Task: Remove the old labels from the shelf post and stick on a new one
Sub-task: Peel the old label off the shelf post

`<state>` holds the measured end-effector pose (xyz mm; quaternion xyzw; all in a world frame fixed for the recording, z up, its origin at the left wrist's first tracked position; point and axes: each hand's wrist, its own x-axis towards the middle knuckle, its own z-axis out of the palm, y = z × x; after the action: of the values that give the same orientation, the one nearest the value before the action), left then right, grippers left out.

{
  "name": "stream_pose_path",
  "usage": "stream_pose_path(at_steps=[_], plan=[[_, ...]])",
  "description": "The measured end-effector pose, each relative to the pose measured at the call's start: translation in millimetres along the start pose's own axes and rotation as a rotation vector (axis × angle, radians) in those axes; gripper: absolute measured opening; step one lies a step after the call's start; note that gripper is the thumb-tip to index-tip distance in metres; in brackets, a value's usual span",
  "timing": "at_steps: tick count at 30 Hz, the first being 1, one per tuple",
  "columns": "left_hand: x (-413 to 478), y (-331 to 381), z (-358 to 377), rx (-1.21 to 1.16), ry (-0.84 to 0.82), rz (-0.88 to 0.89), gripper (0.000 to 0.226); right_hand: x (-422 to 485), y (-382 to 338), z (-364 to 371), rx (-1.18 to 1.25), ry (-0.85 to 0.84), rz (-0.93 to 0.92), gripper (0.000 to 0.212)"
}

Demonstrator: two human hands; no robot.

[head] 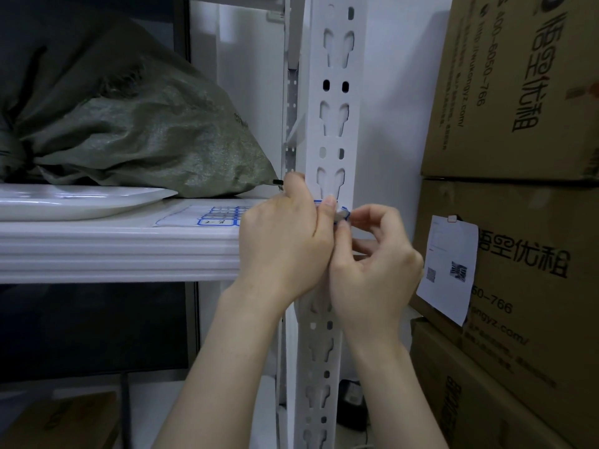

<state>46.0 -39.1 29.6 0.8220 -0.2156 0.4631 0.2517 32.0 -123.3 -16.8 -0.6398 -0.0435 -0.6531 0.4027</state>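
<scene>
At the shelf's (113,247) front right corner, the blue-edged label (343,216) sits on the white shelf post (337,124). The right hand (372,264) has a pinching grip on one end, and the left hand (285,234), fingers curled, pinches the other.

Rt of shelf post (334,124), stacked cardboard boxes (518,92) crowd close; only a narrow strip of wall (395,124) btwn. Left, sack (146,134) & plate (81,202) fill the shelf (113,251). Under it: dim, prob. open.
</scene>
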Motion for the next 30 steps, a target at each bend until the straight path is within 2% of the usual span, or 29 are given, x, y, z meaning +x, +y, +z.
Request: stream_pose_path(at_steps=[10,19,23,27,30], plan=[[-0.2,-0.5,0.1,-0.007,0.002,-0.001,0.023,-0.6,0.5,-0.1,0.054,0.027,-0.021,0.020],[-0.1,-0.6,1.6,-0.002,0.008,-0.002,0.023,-1.0,2.3,0.3,0.020,0.011,-0.067,0.010],[-0.3,-0.4,1.0,0.001,0.013,0.003,0.023,-1.6,2.1,1.4,0.021,0.040,-0.086,0.016],[-0.7,-0.2,1.3,0.007,0.019,0.004,0.023,-1.9,2.2,0.9,0.008,0.026,-0.111,0.005],[-0.7,-0.5,1.7,0.001,0.017,-0.001,0.023,-1.5,4.4,0.2,0.009,0.015,-0.118,0.007]])
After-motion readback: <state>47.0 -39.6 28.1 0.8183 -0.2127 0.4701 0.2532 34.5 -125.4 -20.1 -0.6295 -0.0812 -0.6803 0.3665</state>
